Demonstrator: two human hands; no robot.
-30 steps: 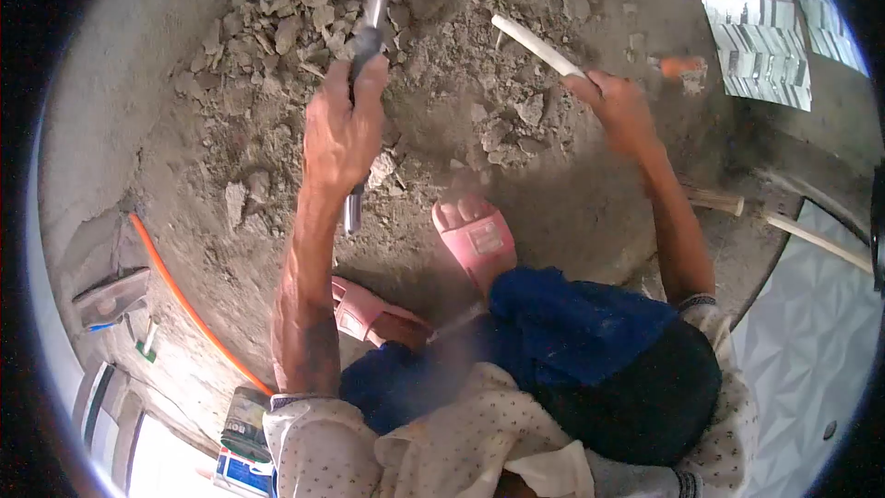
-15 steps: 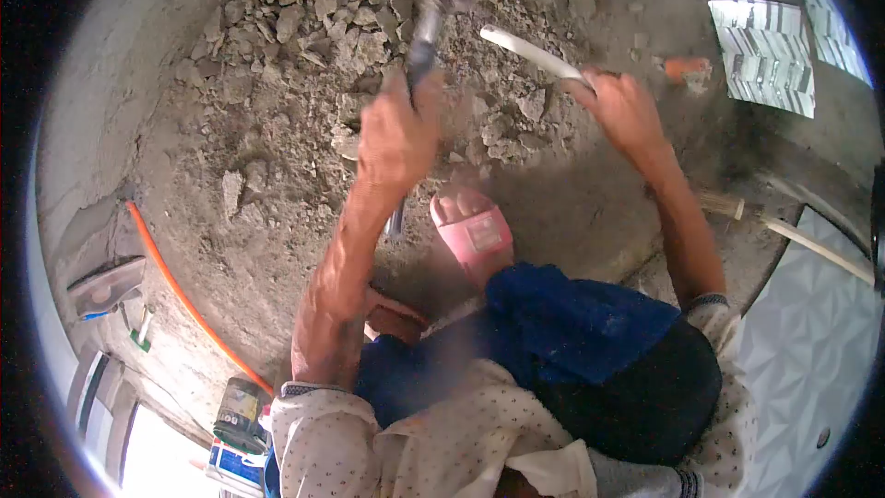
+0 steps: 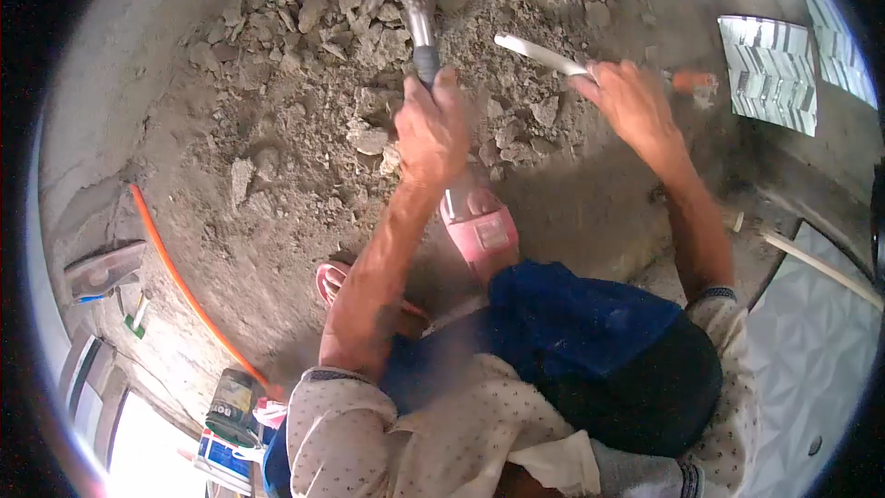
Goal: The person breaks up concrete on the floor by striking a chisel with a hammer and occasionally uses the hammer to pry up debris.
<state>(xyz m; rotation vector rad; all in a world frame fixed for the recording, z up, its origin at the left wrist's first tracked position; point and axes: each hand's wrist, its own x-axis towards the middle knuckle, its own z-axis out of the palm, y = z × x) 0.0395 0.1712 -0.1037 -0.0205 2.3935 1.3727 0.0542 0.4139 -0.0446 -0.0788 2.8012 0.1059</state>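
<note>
A claw hammer (image 3: 420, 28) is gripped in my left hand (image 3: 433, 134), its metal head raised in front of the rubble and pointing away from me. The end of its handle shows below the fist. My right hand (image 3: 634, 103) is closed around a white pipe-like rod (image 3: 539, 56), which slants up and left toward the hammer without touching it. Its far end looks cut off, and the near end is hidden in the fist. Beneath both hands lie broken grey chunks of rubble (image 3: 369, 136) and loose dirt.
A foot in a pink slipper (image 3: 484, 232) rests below the hammer. An orange hose (image 3: 175, 267) runs along the left, near a trowel (image 3: 104, 270) and a tin can (image 3: 232, 406). Patterned tiles (image 3: 770, 72) lean at right, with a wooden stick (image 3: 820, 266) below.
My left hand has moved right and slightly down with the hammer, whose head now tilts left. My right hand and the rod have shifted slightly right. The view has moved a little.
</note>
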